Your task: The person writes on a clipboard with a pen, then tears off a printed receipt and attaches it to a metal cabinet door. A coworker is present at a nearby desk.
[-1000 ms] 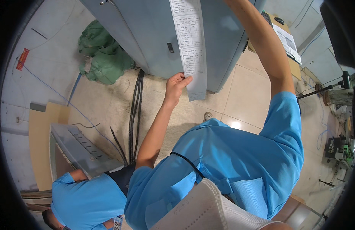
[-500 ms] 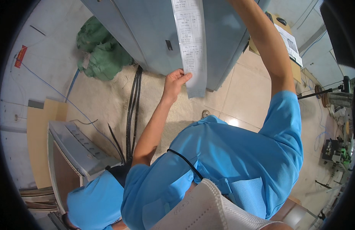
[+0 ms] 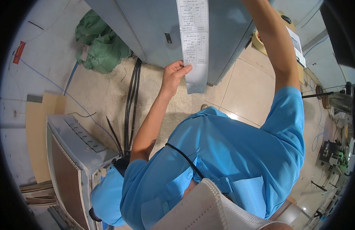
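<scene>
My left hand (image 3: 175,78) pinches the left edge of a long white strip of printed labels (image 3: 195,48), thumb on its face. The strip runs down from the top edge of the view, and its blank lower end hangs just below my fingers. Behind it stands a grey-blue metal cabinet (image 3: 150,27). My right forearm (image 3: 275,46) reaches up past the cabinet's right side. It leaves the view at the top, so my right hand is out of sight.
A green sack bundle (image 3: 104,51) lies left of the cabinet, near black cables (image 3: 132,107) on the floor. At lower left, a co-worker in a blue shirt (image 3: 108,197) is beside a grey machine casing (image 3: 83,140). A tape roll (image 3: 258,43) and papers (image 3: 296,44) are at upper right.
My left hand has risen slightly with the strip, and its print now shows larger. My right forearm has shifted a little right. The co-worker has moved right, partly behind my body.
</scene>
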`<state>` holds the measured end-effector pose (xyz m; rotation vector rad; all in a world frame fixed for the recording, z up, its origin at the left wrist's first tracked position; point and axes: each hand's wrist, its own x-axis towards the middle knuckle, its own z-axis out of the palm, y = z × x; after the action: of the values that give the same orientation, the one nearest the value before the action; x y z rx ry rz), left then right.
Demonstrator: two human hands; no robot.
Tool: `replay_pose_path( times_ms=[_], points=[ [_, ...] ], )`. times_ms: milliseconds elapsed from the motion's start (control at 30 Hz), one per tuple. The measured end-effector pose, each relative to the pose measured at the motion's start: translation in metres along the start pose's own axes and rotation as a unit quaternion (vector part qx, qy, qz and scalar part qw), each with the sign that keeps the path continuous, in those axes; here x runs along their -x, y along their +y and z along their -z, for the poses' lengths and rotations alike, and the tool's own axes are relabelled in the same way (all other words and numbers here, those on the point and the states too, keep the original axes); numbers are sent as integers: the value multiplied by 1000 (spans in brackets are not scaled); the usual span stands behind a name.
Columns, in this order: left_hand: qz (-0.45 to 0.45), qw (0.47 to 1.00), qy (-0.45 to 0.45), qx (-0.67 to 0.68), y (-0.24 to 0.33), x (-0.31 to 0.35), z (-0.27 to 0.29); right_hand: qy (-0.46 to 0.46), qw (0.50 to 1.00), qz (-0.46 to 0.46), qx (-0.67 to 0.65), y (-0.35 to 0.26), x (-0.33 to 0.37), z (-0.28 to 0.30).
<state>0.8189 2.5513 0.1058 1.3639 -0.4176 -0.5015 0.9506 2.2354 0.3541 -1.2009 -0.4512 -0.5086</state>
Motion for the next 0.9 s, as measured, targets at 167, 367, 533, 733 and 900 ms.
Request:
replay_pose_path(
  times_ms=[167, 367, 533, 733, 900],
  points=[
    [-8, 1000, 3, 8, 0, 2, 1, 11, 1000, 5, -12, -3, 2, -1],
    [6, 1000, 7, 2, -4, 6, 3, -1, 1000, 0, 8, 1, 6, -1],
    [-4, 1000, 7, -11, -3, 3, 6, -6, 1000, 11, 24, -10, 12, 1],
    [-7, 1000, 11, -19, 0, 0, 2, -12, 999, 39, 34, -40, 29, -10],
    [9, 999, 24, -33, 4, 3, 6, 30, 995, 51, 81, -37, 37, -24]
  ],
)
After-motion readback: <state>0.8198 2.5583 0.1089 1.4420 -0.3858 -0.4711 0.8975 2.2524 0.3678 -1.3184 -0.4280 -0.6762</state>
